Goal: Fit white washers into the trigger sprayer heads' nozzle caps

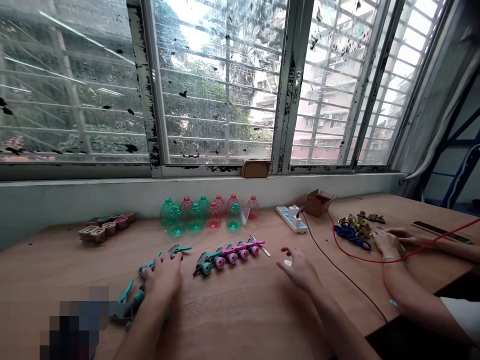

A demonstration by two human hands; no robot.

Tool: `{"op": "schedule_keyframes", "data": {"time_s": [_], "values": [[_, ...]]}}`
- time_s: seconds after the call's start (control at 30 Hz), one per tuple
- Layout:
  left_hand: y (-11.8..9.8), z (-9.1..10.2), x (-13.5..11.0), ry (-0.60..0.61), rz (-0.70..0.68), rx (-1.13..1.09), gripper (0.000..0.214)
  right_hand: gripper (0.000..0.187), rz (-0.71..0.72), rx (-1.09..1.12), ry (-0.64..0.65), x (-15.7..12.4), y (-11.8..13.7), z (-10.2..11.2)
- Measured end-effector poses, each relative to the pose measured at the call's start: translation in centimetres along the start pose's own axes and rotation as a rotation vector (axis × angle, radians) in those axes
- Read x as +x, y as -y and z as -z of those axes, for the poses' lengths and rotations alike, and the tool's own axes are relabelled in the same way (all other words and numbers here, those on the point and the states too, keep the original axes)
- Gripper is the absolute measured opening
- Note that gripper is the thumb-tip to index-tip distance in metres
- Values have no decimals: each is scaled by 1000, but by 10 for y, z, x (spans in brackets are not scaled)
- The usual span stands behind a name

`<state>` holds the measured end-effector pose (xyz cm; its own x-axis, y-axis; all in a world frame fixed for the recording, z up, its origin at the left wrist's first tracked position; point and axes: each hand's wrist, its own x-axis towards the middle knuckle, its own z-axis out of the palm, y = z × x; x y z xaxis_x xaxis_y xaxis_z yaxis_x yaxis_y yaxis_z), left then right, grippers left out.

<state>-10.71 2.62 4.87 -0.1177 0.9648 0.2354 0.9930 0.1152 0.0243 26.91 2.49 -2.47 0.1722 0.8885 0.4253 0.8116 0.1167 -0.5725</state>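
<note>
My left hand reaches over a group of grey and teal trigger sprayer heads on the table. Its fingers curl down onto one sprayer head, their tips partly hidden. Another sprayer head lies beside my left wrist, and one with a teal lever pokes out beyond the fingers. To the right is a slanting row of sprayer heads with pink and teal collars. My right hand hovers over the table, fingers apart and loosely bent. A small white patch shows near its thumb; I cannot tell what it is.
Green and red clear bottles stand along the wall. Tweezers lie behind the row. A power strip with cables, a cardboard box and another person's hands near blue and gold parts occupy the right.
</note>
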Motion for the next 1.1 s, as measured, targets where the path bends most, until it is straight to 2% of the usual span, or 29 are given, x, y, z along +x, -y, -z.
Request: {"op": "schedule_keyframes", "data": {"time_s": [0.1, 0.2, 0.33, 0.5, 0.7, 0.83, 1.0, 1.1], "values": [[9, 5, 1, 52, -5, 25, 43, 46, -141, -165, 170, 21, -25, 6], [12, 4, -1, 123, -29, 28, 42, 34, -164, -176, 267, 31, -39, 2], [13, 1, -4, 117, -56, 13, 41, 14, -153, -158, 314, 33, -43, -3], [11, 3, -5, 158, -37, -15, 48, 14, -149, -154, 322, 32, -44, -1], [9, -1, -4, 3, -38, -30, 49, 19, -148, -186, 322, 30, -44, 0], [2, -4, -3, -134, -235, -156, 44, 16, -144, -206, 322, 30, -42, 0], [-18, -17, -11, -444, -622, -324, 34, 16, -118, -216, 318, 28, -39, 2], [-34, -26, -21, -499, -823, -421, 32, 20, -95, -171, 288, 25, -40, 7]]}}
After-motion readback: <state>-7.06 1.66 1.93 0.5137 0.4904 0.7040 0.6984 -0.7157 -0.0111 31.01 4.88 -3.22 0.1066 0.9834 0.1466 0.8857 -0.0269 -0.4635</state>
